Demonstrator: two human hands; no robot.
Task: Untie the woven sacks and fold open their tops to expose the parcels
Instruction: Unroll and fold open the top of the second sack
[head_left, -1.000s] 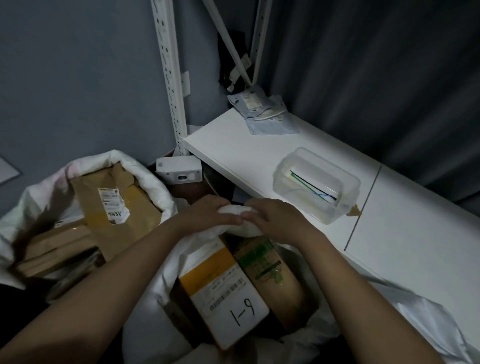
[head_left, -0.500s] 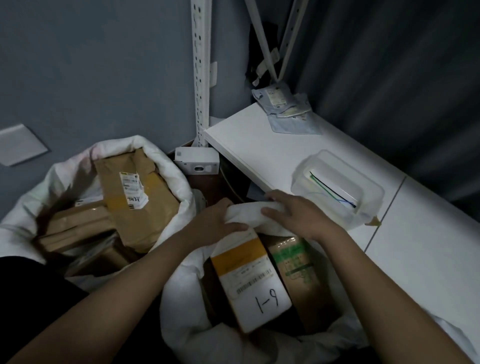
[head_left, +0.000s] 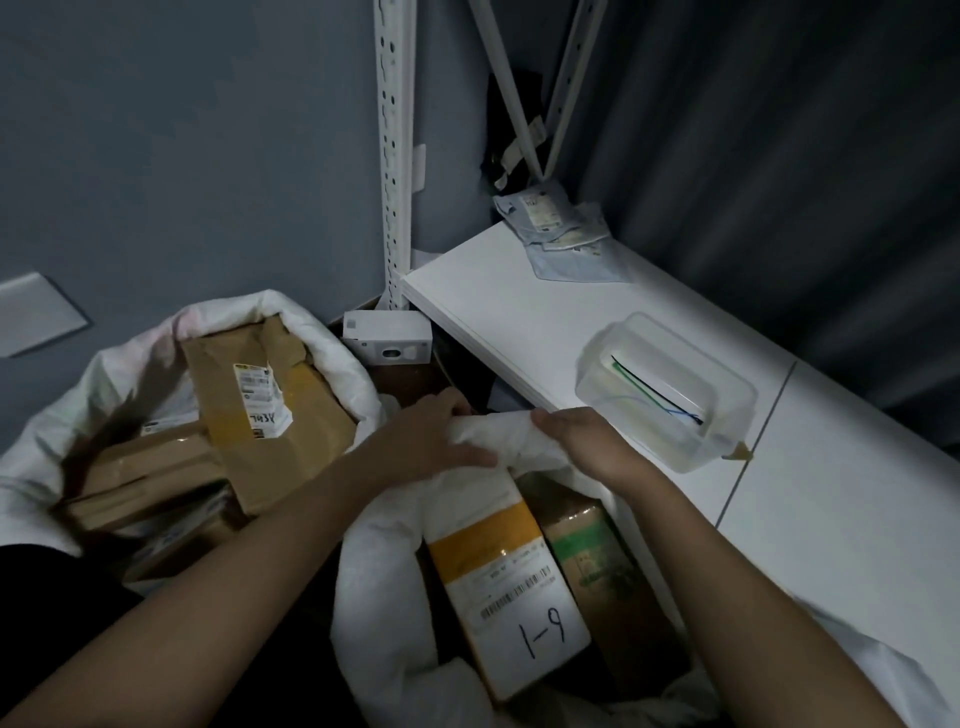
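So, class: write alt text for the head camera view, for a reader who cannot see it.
Both hands, left hand and right hand, grip the rolled far rim of a white woven sack holding a parcel marked 1-9. A second opened sack of brown parcels sits left; a white shelf with a clear plastic box is right.

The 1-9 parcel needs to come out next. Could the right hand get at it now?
Probably yes: the 1-9 parcel lies exposed in the open sack, but the right hand must first release the rim.
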